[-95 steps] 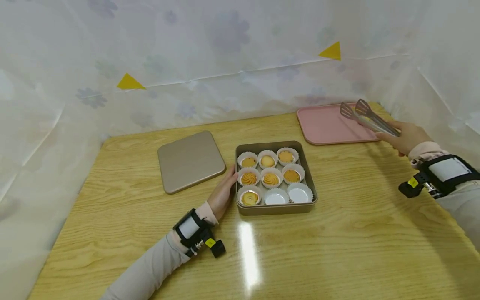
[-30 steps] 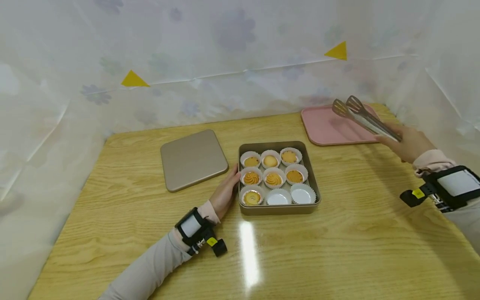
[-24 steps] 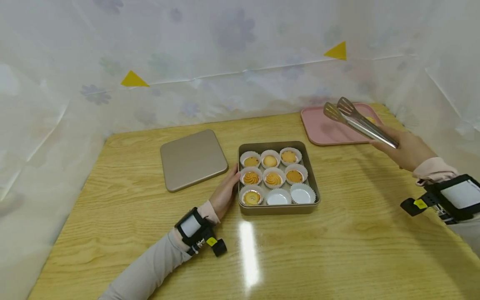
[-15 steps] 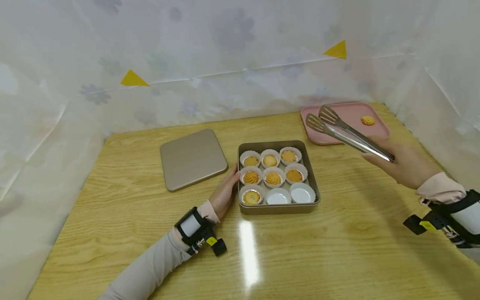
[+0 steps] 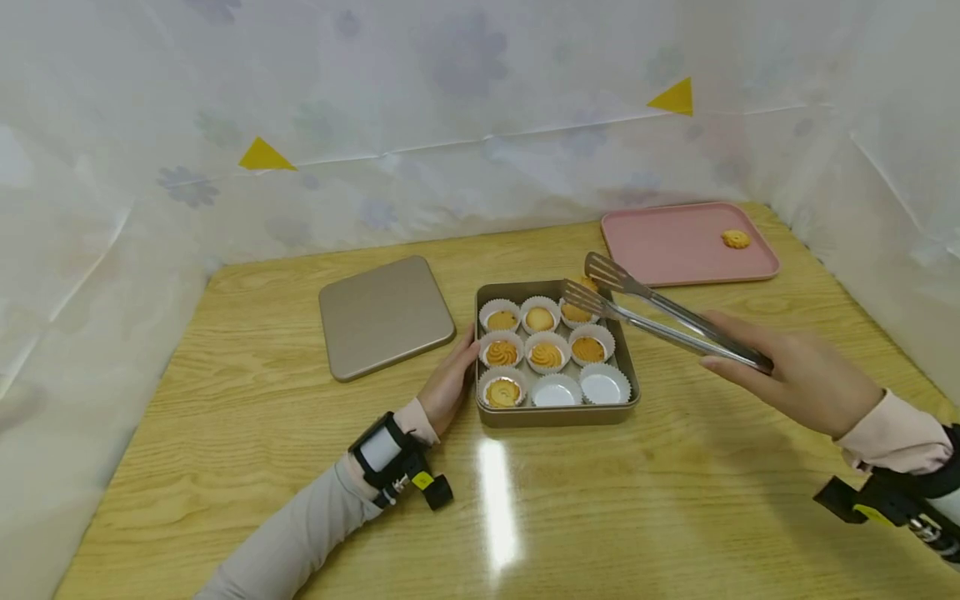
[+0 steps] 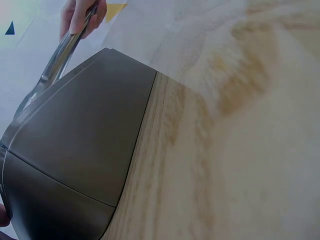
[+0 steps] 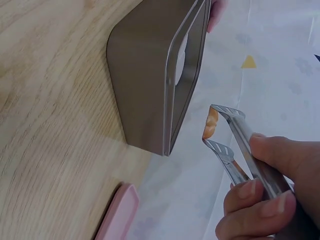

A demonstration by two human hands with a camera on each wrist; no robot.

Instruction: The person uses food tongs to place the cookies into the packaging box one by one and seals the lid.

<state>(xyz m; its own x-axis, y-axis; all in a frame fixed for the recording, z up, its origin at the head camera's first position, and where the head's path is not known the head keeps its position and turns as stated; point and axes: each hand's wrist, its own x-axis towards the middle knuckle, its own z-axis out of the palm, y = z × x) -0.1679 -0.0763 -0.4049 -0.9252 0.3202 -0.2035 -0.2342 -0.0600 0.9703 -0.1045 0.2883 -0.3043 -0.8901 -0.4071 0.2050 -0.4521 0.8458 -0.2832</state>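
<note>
My right hand grips metal tongs with slotted tips, now over the back right corner of a brown metal tin. Between the tips a golden cookie is pinched, plain in the right wrist view and partly hidden in the head view. Inside the tin, white paper cups stand in rows. Most contain cookies; the front middle cup and front right cup hold none. My left hand rests along the tin's left wall, fingers fairly straight, touching it.
A pink tray lies at the back right with one cookie on it. The tin's flat lid lies left of the tin. A patterned sheet closes off the table's back and sides.
From the tray my right hand has carried the tongs and cookie left and nearer, to above the tin. The tray's remaining cookie has come into sight. My left hand stays put.
</note>
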